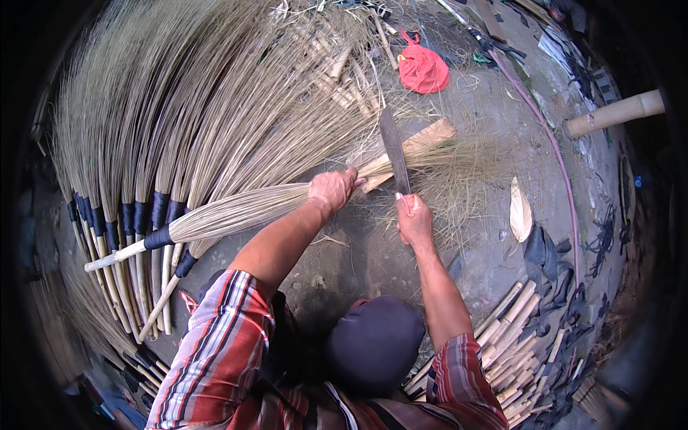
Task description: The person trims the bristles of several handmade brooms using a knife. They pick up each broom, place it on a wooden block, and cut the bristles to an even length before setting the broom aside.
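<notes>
My left hand is closed around the bristles of a straw broom, close to their loose ends. The broom lies slantwise, its pale handle and dark binding pointing to the lower left. Its bristle tips rest across a wooden board and fan out to the right. In my right hand is the handle of a long, dark-bladed knife. The blade points away from me and lies across the bristles at the board, just right of my left hand. The hand's grip hides most of the knife handle.
Several finished brooms fan out at the left, handles toward me. Loose straw clippings litter the ground around the board. A red plastic bag lies beyond it. Bamboo sticks are piled at the lower right, and a purple hose runs along the right.
</notes>
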{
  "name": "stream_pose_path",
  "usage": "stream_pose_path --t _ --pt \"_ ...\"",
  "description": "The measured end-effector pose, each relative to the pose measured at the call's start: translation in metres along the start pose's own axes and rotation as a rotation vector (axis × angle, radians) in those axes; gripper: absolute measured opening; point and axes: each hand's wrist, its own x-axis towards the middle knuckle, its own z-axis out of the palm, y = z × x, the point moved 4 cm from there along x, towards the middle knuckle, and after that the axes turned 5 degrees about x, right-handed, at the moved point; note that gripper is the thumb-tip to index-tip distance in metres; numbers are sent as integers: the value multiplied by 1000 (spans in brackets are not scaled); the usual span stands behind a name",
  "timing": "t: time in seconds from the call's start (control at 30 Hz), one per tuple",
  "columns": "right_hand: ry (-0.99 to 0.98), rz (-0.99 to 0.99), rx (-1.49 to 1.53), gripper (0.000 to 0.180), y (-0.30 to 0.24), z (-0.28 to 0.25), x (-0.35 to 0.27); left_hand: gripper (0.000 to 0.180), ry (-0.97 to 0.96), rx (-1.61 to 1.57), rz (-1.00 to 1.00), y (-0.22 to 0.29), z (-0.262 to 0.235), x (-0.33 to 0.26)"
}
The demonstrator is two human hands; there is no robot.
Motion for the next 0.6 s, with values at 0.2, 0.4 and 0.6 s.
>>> stream_pose_path --t 0.2,0.4,0.6 --pt "199 -87 767 26 -5 -1 -1 52 30 -4 1 -1 2 -1" --pt "4 29 -41 29 9 0 3 52 25 -20 6 1 -1 -1" --pt "245 -115 624 26 4 -4 -6 51 45 -5 3 2 1 0"
